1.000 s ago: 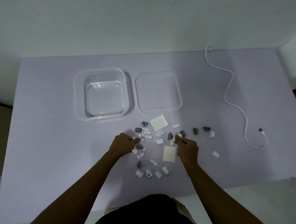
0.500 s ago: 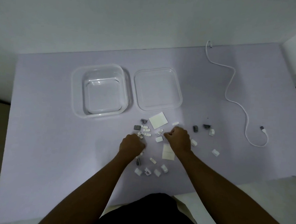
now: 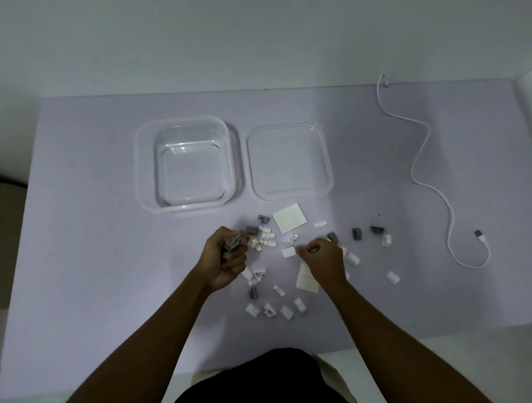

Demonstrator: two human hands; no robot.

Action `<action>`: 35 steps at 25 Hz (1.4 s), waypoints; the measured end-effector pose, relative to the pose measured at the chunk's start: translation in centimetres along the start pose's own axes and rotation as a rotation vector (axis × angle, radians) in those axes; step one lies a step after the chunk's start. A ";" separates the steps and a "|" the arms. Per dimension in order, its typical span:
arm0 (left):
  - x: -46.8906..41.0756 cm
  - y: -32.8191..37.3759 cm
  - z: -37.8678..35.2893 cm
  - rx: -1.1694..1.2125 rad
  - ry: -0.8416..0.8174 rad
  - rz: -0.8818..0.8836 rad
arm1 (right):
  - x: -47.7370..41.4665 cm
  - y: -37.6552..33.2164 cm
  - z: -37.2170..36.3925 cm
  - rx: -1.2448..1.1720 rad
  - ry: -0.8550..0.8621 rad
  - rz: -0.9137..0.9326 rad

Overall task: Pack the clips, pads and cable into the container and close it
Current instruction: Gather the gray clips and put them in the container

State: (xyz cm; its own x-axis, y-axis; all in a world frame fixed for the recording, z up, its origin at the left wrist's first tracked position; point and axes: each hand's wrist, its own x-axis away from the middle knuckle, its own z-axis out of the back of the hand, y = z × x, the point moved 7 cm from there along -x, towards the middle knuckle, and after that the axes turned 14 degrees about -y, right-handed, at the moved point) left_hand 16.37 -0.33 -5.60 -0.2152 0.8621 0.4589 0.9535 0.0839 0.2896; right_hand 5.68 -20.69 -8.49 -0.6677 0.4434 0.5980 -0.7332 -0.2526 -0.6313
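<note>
Far left on the lilac tabletop (image 3: 86, 221), the clear container (image 3: 140, 162) sits open with nothing inside, mouth up and ready for loading. Just in front and right of it comes the left hand (image 3: 227, 258), its grip closed in a fist round a bundle of grey clips (image 3: 234, 244), probably hoarding several so one trip fills the box. The lid (image 3: 289, 162) lies flat just beside the container, parked out of the way until closing time. Below it are the pads (image 3: 289, 217): one white square near the lid, another half under the right wrist. More clips are scattered all around. The right hand (image 3: 325, 261) has a narrow grip, fingertips drawn together low over the scatter; whether a clip sits in there, I cannot tell. Far right, the white cable (image 3: 482, 240) snakes loose, untouched, well apart from everything.
</note>
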 end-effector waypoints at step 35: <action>1.6 2.8 3.9 -0.233 0.409 0.363 | -5.4 -9.6 -4.3 0.264 -0.200 0.242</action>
State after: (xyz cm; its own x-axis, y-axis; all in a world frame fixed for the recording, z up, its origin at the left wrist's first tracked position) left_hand 19.50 3.24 -7.31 0.0078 0.5487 0.8360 0.9199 -0.3318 0.2092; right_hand 16.83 -16.94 -7.80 -0.8176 0.1744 0.5487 -0.5424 -0.5528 -0.6326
